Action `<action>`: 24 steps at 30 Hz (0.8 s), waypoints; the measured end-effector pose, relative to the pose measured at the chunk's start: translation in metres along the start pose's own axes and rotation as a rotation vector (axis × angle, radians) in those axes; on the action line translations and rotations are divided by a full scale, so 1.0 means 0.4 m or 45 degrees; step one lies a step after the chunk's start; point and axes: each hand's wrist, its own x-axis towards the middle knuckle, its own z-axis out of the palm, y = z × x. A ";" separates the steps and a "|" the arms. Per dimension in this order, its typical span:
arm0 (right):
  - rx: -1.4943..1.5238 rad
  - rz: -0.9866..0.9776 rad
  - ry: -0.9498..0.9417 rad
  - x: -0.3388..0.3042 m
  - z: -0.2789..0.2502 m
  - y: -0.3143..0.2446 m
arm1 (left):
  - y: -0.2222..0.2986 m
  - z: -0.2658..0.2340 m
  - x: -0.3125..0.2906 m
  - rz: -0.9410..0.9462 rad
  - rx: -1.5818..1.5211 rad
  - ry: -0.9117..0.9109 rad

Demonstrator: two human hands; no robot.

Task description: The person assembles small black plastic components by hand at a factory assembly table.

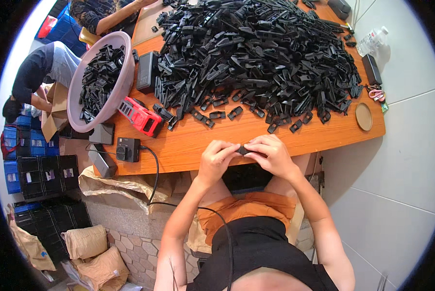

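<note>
Between the fingertips of both hands, at the table's near edge, is a small black plastic part [243,151]. My left hand [217,157] pinches its left end, and my right hand [271,154] grips the right end. The fingers cover most of it, so its full shape is hidden. Just beyond my hands, a few loose black plastic clips [235,113] lie on the wooden table [198,150]. Behind them rises a large heap of similar black plastic parts [256,53].
A pale pink basin [74,99] of black parts tilts at the table's left. Nearby are a red tool-like object [142,116] and a black box with a cable [128,149]. At right sit a round lid [363,117], scissors [376,93] and a clear bottle [373,41]. Two people work at upper left.
</note>
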 end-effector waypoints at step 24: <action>0.279 0.295 0.224 0.037 0.004 0.030 | -0.085 -0.107 -0.060 0.066 0.648 0.371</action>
